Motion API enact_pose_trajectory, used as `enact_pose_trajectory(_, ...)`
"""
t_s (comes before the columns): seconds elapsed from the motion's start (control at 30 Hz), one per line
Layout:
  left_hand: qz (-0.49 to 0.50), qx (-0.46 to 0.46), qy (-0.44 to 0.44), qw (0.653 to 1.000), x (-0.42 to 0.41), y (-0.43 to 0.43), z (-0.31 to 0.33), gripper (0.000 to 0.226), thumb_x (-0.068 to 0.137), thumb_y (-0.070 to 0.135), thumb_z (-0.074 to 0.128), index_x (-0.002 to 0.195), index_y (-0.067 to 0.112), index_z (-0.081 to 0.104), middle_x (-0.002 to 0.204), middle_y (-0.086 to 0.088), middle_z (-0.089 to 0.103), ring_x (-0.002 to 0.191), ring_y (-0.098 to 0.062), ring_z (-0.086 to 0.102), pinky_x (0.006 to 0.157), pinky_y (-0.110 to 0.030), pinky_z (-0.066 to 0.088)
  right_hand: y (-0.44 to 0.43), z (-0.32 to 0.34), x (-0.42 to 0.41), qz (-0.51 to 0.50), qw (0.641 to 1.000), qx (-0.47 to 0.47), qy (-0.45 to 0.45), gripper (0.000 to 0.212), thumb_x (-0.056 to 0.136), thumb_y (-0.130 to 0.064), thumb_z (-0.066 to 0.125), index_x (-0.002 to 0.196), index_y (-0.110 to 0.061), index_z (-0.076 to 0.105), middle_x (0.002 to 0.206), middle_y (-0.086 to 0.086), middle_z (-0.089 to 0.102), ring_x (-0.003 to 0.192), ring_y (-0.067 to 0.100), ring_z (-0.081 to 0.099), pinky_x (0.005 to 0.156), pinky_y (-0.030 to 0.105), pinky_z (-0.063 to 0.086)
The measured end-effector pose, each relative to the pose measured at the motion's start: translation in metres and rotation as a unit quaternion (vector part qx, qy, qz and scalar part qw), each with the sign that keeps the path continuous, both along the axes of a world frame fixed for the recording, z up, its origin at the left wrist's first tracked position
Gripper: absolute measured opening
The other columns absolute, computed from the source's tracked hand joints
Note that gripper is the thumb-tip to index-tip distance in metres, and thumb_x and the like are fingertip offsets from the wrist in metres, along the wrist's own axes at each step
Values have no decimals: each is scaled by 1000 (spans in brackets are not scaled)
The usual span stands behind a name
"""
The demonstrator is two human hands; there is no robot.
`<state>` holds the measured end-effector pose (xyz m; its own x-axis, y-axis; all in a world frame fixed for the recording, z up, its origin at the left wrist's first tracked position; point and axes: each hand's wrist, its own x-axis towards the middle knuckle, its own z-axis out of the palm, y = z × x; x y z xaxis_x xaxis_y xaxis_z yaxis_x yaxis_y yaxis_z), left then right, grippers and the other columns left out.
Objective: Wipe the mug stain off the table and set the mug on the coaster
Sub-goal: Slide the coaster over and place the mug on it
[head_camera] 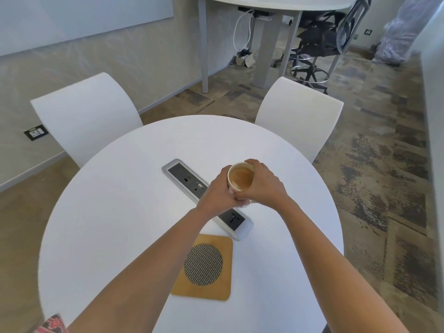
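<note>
A white mug (240, 177) holding brown coffee is lifted above the round white table (120, 212), near its middle. My left hand (217, 193) wraps its left side and my right hand (263, 182) wraps its right side, thumbs meeting at the front. A square wooden coaster (217, 292) with a round woven centre lies on the table nearer to me, partly crossed by my left forearm. No stain or cloth is visible; the spot under the mug is hidden by my hands.
A silver power and data socket strip (185, 176) runs diagonally across the table under my hands. Two white chairs (86, 111) (300, 116) stand at the far side. Beyond them are a tall desk and a black stool (317, 44).
</note>
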<state>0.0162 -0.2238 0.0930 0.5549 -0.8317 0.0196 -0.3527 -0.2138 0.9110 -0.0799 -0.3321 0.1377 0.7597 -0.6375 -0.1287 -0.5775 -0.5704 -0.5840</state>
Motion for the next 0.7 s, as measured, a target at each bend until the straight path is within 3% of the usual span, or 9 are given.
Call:
enact_pose_trajectory(0.07, 1, -4, 1, 1000, -2, 21, 0, 81, 53, 34, 85, 105, 66, 33, 102, 44, 52, 97, 18, 51, 71, 1, 39, 20, 1, -2, 6, 1000, 0, -1, 88, 53, -46, 77, 130, -34, 35, 123, -7, 52, 97, 14, 53, 74, 30, 38)
enact_pose_trajectory(0.2, 9, -2, 18, 1000, -8, 59, -6, 79, 52, 32, 85, 112, 54, 39, 104, 33, 56, 96, 15, 53, 75, -11, 45, 59, -3, -7, 7, 1000, 3, 1, 87, 53, -48, 77, 129, -34, 36, 123, -8, 51, 103, 16, 55, 76, 30, 38)
enact_pose_trajectory(0.3, 6, -8, 22, 1000, -13, 84, -13, 78, 53, 28, 86, 111, 53, 41, 108, 25, 58, 97, 12, 54, 75, -7, 44, 84, -9, -12, 4, 1000, 9, 4, 88, 52, -48, 77, 128, -35, 36, 123, -8, 52, 103, 16, 55, 76, 31, 38)
enact_pose_trajectory(0.4, 0, -4, 36, 999, -18, 105, -18, 79, 53, 29, 84, 118, 45, 43, 109, 24, 59, 99, 8, 55, 78, -13, 44, 105, -14, -18, 2, 1000, 14, 9, 89, 51, -47, 78, 128, -34, 36, 122, -7, 52, 105, 16, 55, 77, 30, 38)
enact_pose_trajectory(0.53, -8, 1, 47, 999, -27, 125, -25, 78, 51, 31, 82, 111, 59, 40, 104, 37, 57, 98, 13, 55, 74, -7, 45, 125, -21, -26, -6, 1000, 20, 15, 89, 52, -47, 79, 129, -35, 36, 121, -8, 52, 103, 15, 55, 77, 30, 39)
enact_pose_trajectory(0.7, 3, 9, 59, 998, -36, 142, -37, 79, 52, 30, 83, 113, 55, 40, 107, 31, 57, 99, 10, 54, 80, -16, 44, 142, -31, -34, 4, 999, 29, 19, 89, 51, -46, 80, 128, -35, 37, 120, -10, 51, 95, 7, 47, 76, 27, 37)
